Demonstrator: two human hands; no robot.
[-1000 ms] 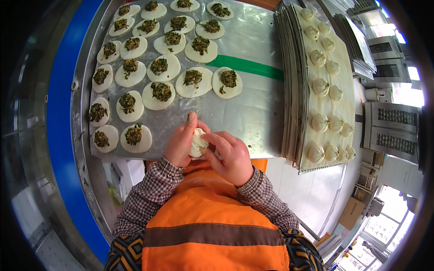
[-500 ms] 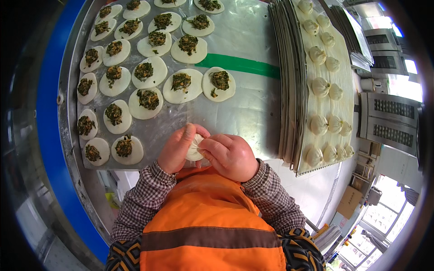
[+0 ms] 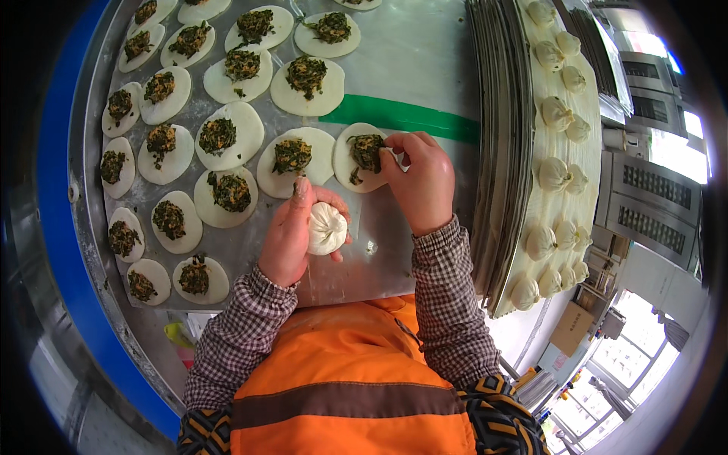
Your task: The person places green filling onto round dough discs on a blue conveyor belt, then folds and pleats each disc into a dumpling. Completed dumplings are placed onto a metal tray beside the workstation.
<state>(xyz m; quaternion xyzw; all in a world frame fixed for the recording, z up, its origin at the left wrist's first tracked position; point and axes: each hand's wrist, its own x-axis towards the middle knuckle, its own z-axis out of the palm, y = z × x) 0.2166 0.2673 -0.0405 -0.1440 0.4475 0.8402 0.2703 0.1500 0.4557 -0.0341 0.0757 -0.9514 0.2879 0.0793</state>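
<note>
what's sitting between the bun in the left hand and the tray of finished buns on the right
In the head view, the right hand and its checked sleeve lie between the pleated bun and the stacked trays.

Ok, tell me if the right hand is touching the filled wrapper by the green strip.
Touching. The head view shows the right hand with fingertips pinching the edge of the wrapper.

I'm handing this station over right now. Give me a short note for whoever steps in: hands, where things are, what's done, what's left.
Left hand: cups a pleated bun.
Right hand: fingertips pinch the edge of the nearest filled wrapper.
Done: pleated buns sit in rows on the top tray of the stack at right.
Left: many open wrappers with green filling lie on the metal table.
</note>
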